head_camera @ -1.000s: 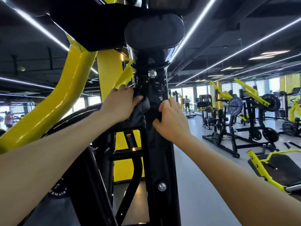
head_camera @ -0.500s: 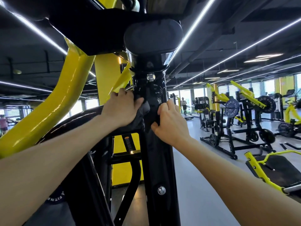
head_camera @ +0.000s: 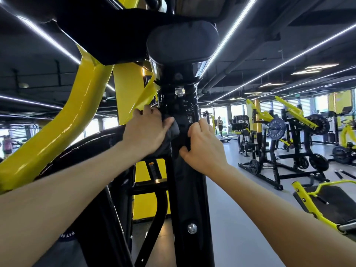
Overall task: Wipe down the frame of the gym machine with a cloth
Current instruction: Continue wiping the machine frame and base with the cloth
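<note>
A glossy black upright post (head_camera: 189, 199) of the gym machine rises in front of me, with a black pad (head_camera: 183, 43) on top and a yellow arm (head_camera: 63, 122) to its left. A dark grey cloth (head_camera: 173, 130) is wrapped around the post at hand height. My left hand (head_camera: 145, 130) grips the cloth against the post's left side. On the post's right side my right hand (head_camera: 202, 145) holds the cloth's other part, fingers curled round the post's edge. Most of the cloth is hidden by my hands.
Black braces (head_camera: 152, 218) and a yellow column (head_camera: 131, 97) stand behind the post. Yellow and black plate-loaded machines (head_camera: 289, 143) fill the right side over a grey floor (head_camera: 240, 218). A yellow-framed bench (head_camera: 327, 203) sits low right. People are far off at the windows.
Both hands stay on the cloth at the same place on the post. The view has drifted slightly, and the left hand has shifted a little upward on the cloth.
</note>
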{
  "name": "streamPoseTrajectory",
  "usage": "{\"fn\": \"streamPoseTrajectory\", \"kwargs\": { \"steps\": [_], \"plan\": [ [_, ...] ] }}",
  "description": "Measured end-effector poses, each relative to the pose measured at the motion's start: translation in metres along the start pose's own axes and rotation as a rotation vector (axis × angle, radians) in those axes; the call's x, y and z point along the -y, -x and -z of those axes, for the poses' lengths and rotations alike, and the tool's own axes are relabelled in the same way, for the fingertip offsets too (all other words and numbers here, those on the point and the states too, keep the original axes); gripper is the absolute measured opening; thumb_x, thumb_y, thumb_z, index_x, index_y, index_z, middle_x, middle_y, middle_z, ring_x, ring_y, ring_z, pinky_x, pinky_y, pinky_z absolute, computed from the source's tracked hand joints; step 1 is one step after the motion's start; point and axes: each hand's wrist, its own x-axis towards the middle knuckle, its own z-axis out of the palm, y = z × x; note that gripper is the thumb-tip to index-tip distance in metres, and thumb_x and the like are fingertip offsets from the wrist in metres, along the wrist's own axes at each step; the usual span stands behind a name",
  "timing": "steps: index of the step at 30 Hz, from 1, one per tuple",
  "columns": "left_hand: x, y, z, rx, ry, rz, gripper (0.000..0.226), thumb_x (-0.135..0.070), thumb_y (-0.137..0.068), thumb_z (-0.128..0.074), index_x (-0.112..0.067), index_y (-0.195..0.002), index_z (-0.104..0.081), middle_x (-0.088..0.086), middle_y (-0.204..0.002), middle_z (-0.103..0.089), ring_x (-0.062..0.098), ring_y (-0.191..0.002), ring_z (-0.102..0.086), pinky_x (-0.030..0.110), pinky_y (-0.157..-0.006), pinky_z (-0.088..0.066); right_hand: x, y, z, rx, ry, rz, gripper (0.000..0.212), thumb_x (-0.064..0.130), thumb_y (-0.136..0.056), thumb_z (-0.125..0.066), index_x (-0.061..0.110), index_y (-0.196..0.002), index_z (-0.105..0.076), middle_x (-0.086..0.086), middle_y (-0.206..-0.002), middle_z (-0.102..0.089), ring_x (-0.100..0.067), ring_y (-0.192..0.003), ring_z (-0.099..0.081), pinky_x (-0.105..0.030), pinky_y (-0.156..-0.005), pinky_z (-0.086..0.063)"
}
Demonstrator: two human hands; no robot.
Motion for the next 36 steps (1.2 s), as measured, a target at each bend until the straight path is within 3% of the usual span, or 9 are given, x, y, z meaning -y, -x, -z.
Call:
{"fn": "streamPoseTrajectory", "kwargs": {
  "steps": [3, 6, 8, 11, 15, 17, 23, 26, 36],
  "plan": [
    [0.006, -0.008, 0.004, 0.003, 0.044, -0.046, 0.063, -0.053, -0.098, -0.018, -0.001, -0.11, -0.053, 0.021, -0.115, -0.055, 0.038, -0.107, -0.052, 0.04, -0.085, -0.04, 0.0, 0.0, 0.0, -0.006, -0.006, 0.013, 0.034, 0.028, -0.083, -0.06, 0.009, -0.106, -0.044, -0.004, -0.114, -0.038, -0.022, -0.11, -0.04, -0.024, -0.07, -0.038],
    [0.022, -0.03, 0.012, 0.245, 0.442, 0.028, 0.056, -0.056, -0.097, -0.025, -0.008, -0.08, -0.049, 0.015, -0.087, -0.058, 0.034, -0.1, -0.057, 0.03, -0.076, -0.035, 0.0, 0.001, 0.002, 0.009, -0.01, 0.017, 0.033, 0.029, -0.085, -0.059, 0.009, -0.107, -0.044, -0.004, -0.116, -0.038, -0.021, -0.111, -0.04, -0.025, -0.073, -0.042],
    [0.021, -0.034, 0.011, 0.27, 0.478, 0.056, 0.059, -0.057, -0.096, -0.025, -0.006, -0.087, -0.054, 0.018, -0.091, -0.058, 0.035, -0.102, -0.057, 0.031, -0.077, -0.034, -0.001, 0.001, 0.002, 0.015, -0.005, 0.02, 0.033, 0.03, -0.085, -0.059, 0.009, -0.107, -0.044, -0.004, -0.116, -0.037, -0.021, -0.111, -0.039, -0.027, -0.074, -0.045],
    [0.005, -0.017, 0.0, 0.081, 0.263, 0.094, 0.066, -0.057, -0.096, -0.023, -0.001, -0.106, -0.057, 0.023, -0.11, -0.06, 0.039, -0.104, -0.056, 0.037, -0.079, -0.038, -0.002, 0.001, 0.002, 0.016, 0.009, 0.02, 0.034, 0.031, -0.084, -0.059, 0.01, -0.105, -0.043, -0.003, -0.113, -0.036, -0.021, -0.107, -0.04, -0.029, -0.07, -0.047],
    [-0.01, 0.015, -0.013, -0.223, -0.088, -0.042, 0.065, -0.044, -0.096, -0.024, 0.006, -0.096, -0.064, 0.022, -0.093, -0.063, 0.035, -0.083, -0.058, 0.037, -0.073, -0.049, -0.002, -0.001, 0.0, 0.009, 0.014, 0.023, 0.035, 0.03, -0.083, -0.059, 0.01, -0.105, -0.043, -0.004, -0.113, -0.037, -0.021, -0.107, -0.041, -0.03, -0.07, -0.047],
    [-0.011, 0.02, -0.021, -0.182, -0.14, -0.094, 0.067, -0.042, -0.098, -0.016, 0.009, -0.112, -0.057, 0.022, -0.108, -0.06, 0.035, -0.095, -0.055, 0.041, -0.081, -0.046, -0.003, -0.001, 0.0, 0.002, 0.004, 0.024, 0.034, 0.03, -0.082, -0.059, 0.009, -0.104, -0.044, -0.004, -0.113, -0.038, -0.022, -0.108, -0.04, -0.031, -0.073, -0.048],
    [-0.016, 0.048, -0.05, -0.272, -0.14, -0.321, 0.061, -0.034, -0.099, -0.015, 0.01, -0.14, -0.025, 0.028, -0.142, -0.036, 0.043, -0.128, -0.037, 0.051, -0.107, -0.031, -0.002, 0.003, 0.003, 0.026, -0.083, 0.009, 0.034, 0.022, -0.081, -0.062, 0.007, -0.107, -0.047, -0.005, -0.113, -0.039, -0.023, -0.109, -0.041, -0.027, -0.079, -0.04],
    [-0.024, 0.074, -0.069, -0.352, -0.08, -0.385, 0.056, -0.033, -0.097, -0.03, 0.004, -0.139, -0.033, 0.021, -0.141, -0.04, 0.038, -0.126, -0.04, 0.048, -0.106, -0.038, -0.002, 0.01, 0.005, 0.063, -0.109, -0.003, 0.038, 0.019, -0.079, -0.063, 0.007, -0.11, -0.046, -0.004, -0.115, -0.038, -0.022, -0.111, -0.038, -0.027, -0.079, -0.041],
    [-0.021, 0.028, -0.048, -0.465, 0.011, -0.09, 0.057, -0.037, -0.094, -0.033, 0.005, -0.13, -0.046, 0.022, -0.127, -0.051, 0.034, -0.113, -0.039, 0.04, -0.096, -0.046, -0.007, 0.014, 0.001, 0.12, -0.143, 0.005, 0.039, 0.012, -0.081, -0.059, 0.004, -0.115, -0.042, -0.01, -0.12, -0.034, -0.027, -0.114, -0.037, -0.028, -0.075, -0.038]
  ]
}}
